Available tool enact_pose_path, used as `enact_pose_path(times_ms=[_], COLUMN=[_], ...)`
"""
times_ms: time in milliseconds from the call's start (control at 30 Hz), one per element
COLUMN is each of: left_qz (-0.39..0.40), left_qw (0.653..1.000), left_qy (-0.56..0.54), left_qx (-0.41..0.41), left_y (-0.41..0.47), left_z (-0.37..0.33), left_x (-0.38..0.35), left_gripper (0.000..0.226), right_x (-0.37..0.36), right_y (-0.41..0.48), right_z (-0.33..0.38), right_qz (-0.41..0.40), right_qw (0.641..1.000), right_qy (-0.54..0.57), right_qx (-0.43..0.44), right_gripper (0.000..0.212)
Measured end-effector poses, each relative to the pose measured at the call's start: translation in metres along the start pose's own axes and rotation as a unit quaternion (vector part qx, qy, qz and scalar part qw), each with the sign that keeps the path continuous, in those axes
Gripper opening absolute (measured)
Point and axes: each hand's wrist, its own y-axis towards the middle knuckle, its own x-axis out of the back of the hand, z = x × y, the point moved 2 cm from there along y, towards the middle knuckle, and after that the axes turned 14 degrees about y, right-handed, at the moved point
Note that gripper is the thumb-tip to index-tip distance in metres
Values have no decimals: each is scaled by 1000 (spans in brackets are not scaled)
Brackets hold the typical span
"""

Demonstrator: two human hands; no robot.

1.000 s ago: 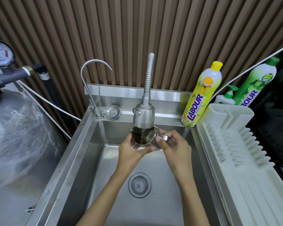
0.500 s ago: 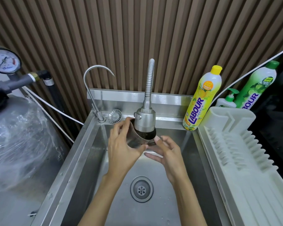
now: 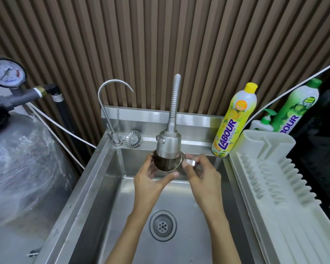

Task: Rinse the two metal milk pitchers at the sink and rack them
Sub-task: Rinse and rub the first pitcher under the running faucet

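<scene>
Under the spray head: one pitcher [image 3: 167,165] sits mouth-up, its rim close against the spray head [image 3: 169,145], above the basin of the sink [image 3: 107,168].
Left hand: the left hand [image 3: 149,180] wraps the pitcher's body, fingers curled round the side left of the spray head and thumb laid across the near wall.
Right hand: the right hand [image 3: 202,174] pinches the handle [image 3: 191,162] between thumb and fingers, just right of the spray head.
Water: I cannot tell whether it is running. The inside of the pitcher looks dark and shiny.
Second pitcher: not in view.
Rack: the white rack [image 3: 274,178] stands well to the right of the spray head, beside the sink.
Handling: probably thin, stiff steel, light when empty and heavier as it fills. The wet polished wall is likely slippery, so the handle gives the surer hold, and a hand round the body steadies it when tipping.
Stage: this looks like the rinse of one pitcher, with nothing racked yet.
</scene>
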Motion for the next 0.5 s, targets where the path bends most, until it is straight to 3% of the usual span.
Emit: enact_pose_path(times_ms=[133,200,300,400,500], left_qz=[-76,-86,-87,-100,-105], left_qw=[993,983,977,974,983], left_qy=[64,112,164,195,151], left_qx=[-70,-114,-108,-56,-2], left_y=[2,0,-2,-5,-13], left_z=[2,-5,-9,-9,-10], left_x=[9,12,17,16,7], left_gripper=[78,78,80,94,98], right_x=[-13,-17,-17,-6,4], right_y=[0,-2,-5,-1,3], right_z=[-20,-29,-31,-25,-17], right_qz=[81,85,94,85,45], right_qw=[987,965,930,958,989], right_qy=[120,221,312,222,94], right_qx=[-66,-113,-170,-159,-105], right_gripper=[16,22,26,24,16])
